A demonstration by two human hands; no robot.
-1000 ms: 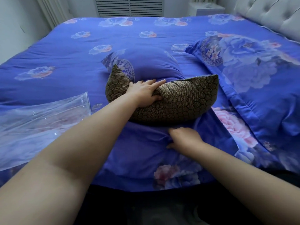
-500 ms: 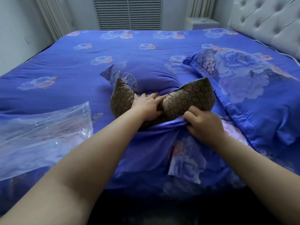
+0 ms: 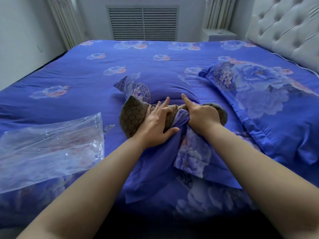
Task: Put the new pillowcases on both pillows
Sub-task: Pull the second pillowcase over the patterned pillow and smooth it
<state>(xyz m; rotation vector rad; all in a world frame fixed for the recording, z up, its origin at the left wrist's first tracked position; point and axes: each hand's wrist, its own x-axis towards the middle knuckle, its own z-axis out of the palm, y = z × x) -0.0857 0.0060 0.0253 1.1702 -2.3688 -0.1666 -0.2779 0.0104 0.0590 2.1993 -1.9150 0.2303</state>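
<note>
A brown honeycomb-patterned pillow (image 3: 133, 114) lies mid-bed, its far half inside a blue floral pillowcase (image 3: 165, 85). My left hand (image 3: 155, 125) presses down on the bare pillow with spread fingers. My right hand (image 3: 200, 116) grips the pillowcase's open edge (image 3: 183, 118), bunched over the pillow's right side, with the index finger pointing out. The loose flap of the pillowcase (image 3: 189, 156) trails toward me. A second pillow (image 3: 264, 94) in a blue floral case lies at the right by the headboard.
A clear plastic packaging bag (image 3: 50, 149) lies on the blue floral bedspread (image 3: 86, 73) at the left. A grey tufted headboard (image 3: 286, 33) stands at the right. A radiator grille (image 3: 143, 24) and a small white stand (image 3: 221, 34) are behind the bed.
My right hand has pulled the pillowcase edge up and forward over the pillow's right part, covering more brown fabric. My left hand has slid nearer and flattened on the pillow.
</note>
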